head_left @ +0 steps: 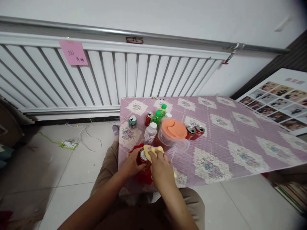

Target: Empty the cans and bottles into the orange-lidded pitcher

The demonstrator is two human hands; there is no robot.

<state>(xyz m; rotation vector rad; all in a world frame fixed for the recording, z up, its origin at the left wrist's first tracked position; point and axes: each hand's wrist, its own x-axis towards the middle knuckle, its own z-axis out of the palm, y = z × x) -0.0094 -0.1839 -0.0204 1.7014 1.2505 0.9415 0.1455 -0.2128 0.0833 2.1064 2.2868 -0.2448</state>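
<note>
Low in the middle of the frame, the left hand (131, 165) is wrapped around a red metal drink can (143, 158), its fingers clamped on the can's side so that the can stands upright at the near edge of a table covered in a pinkish-lilac quilted cloth with floral squares (227, 137). The right hand (162, 170) presses a soft yellow cloth (153, 150) onto the can's silver top; its fingers lie together and curled over the cloth, gripping it. Something red lies under and around the can, possibly a second cloth, though the hands hide most of it.

Just above the hands, in the centre of the frame, stands a clear plastic pitcher with a round orange lid (173, 131). To its left is a small white plastic bottle with a white cap (150, 133), and behind that two green plastic bottles with green caps (159, 115). A teal-and-white can (132, 121) stands further left, with another red can (148, 118) near it. Two red cans (195, 132) lie tilted just right of the pitcher.

A white ribbed radiator (107, 76) fills the upper left, bearing a pink paper note (73, 52). A board of printed photographs (278, 103) leans at the right edge.
</note>
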